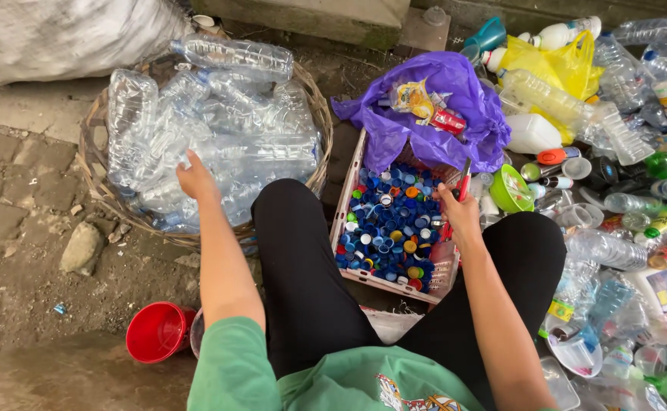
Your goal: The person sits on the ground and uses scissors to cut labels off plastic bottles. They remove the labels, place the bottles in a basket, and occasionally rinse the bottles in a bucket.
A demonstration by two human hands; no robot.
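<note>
In the head view, the left hand (195,180) rests with loosely open fingers on the clear plastic bottles (219,144) which already fill the round woven basket (90,164). The right hand (459,213) grips a thin red tool (464,179) above the shallow white crate (346,217), well filled with mostly blue bottle caps (390,228). I judge much work is left: a big unsorted bottle heap (622,152) lies on the right.
</note>
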